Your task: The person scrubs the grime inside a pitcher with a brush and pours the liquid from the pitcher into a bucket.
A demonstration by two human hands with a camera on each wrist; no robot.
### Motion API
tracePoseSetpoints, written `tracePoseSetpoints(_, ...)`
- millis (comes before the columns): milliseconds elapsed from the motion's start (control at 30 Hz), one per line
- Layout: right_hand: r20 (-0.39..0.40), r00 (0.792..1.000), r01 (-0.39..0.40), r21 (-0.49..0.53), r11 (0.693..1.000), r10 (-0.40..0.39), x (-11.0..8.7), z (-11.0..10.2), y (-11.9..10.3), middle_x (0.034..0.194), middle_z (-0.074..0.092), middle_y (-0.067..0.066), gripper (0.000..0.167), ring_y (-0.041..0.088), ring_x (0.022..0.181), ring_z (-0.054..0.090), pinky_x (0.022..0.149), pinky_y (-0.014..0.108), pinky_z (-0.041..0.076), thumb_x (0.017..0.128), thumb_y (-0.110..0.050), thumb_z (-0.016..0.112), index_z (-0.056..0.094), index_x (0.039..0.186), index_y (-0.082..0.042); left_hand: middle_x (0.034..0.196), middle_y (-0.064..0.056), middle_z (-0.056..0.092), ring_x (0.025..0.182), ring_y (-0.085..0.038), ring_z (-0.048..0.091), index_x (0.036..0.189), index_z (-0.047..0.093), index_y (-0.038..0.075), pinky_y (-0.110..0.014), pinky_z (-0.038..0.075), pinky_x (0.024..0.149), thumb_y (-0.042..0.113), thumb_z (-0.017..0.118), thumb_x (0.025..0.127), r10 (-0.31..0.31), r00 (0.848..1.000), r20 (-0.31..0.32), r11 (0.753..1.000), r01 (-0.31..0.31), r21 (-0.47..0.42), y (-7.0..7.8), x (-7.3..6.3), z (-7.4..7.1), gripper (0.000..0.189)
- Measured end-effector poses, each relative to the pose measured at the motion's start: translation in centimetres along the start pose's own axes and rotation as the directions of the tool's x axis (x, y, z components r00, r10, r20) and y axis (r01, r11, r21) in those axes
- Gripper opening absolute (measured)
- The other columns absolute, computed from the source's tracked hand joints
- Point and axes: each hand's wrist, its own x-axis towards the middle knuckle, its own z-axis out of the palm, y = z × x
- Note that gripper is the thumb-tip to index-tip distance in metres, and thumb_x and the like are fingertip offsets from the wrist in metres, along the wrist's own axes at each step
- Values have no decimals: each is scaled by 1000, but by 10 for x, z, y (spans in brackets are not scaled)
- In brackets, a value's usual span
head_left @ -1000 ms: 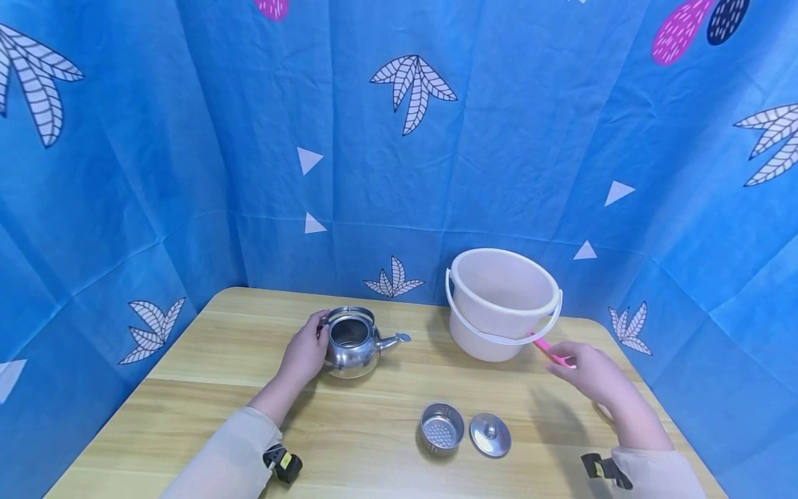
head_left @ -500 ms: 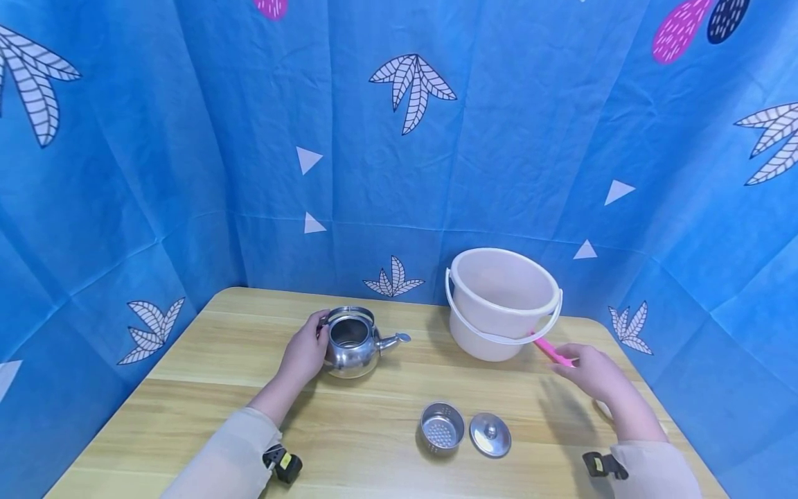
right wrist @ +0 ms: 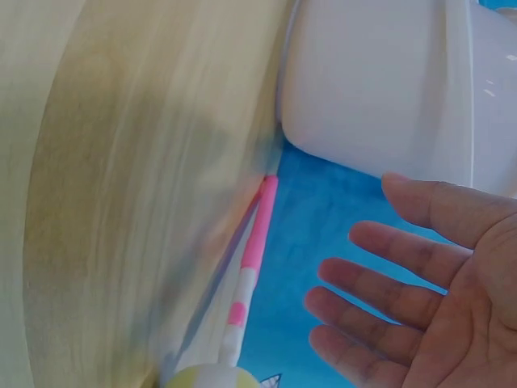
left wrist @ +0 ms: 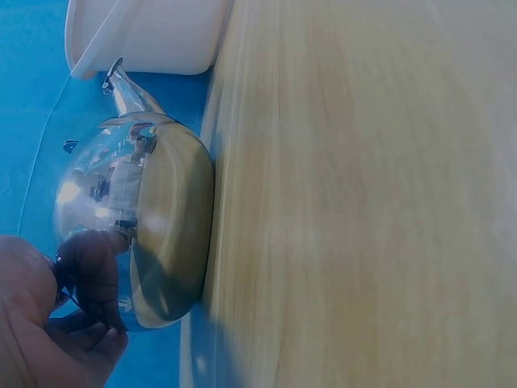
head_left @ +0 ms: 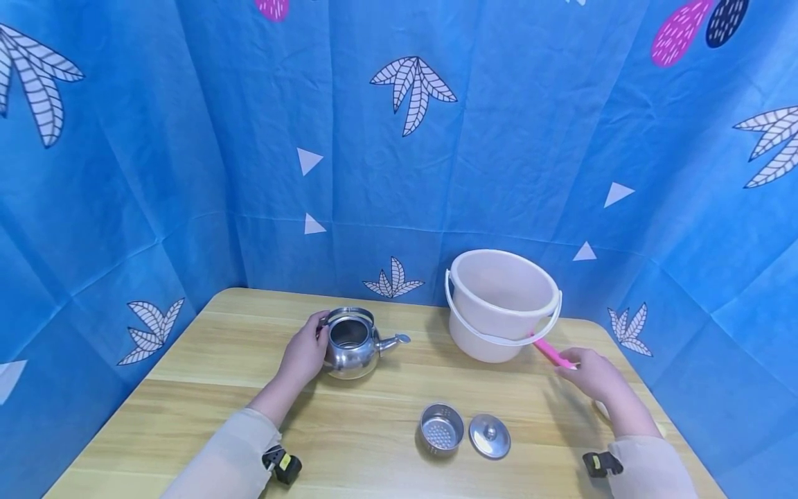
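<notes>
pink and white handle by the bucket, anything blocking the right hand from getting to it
Nothing visible does: the right wrist view shows only an open gap between the right hand and the pink and white handle, with blue curtain behind. The white bucket stands past the handle's pink end, outside that gap.

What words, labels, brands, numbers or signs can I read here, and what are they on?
None can be read.
Kettle: a small pale mark, too small to read; possibly just a reflection.
Black wrist devices: yellow patches, too small to show any lettering.
Curtain: printed pattern only, no letters visible.
</notes>
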Motion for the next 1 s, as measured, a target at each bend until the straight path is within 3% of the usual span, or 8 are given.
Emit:
tracePoseSetpoints(267,-8,1000,-6,10,1000,6,4,7,10,121,61,35,48,56,110,56,90,68,45,91,-22,69,60,123,12,139,-23,57,126,-43,55,148,43,5,-57,44,105,17,45,107,0,1000,1,1000,0,2,-1,-1,1,43)
tracePoseSetpoints(1000,38,992,-116,-18,993,117,15,12,23,130,50,41,59,62,119,46,97,74,36,93,-24,66,49,131,18,139,-23,57,126,-42,54,149,42,6,-56,44,105,20,44,107,-15,1000,13,1000,15,-4,-2,1,1,44)
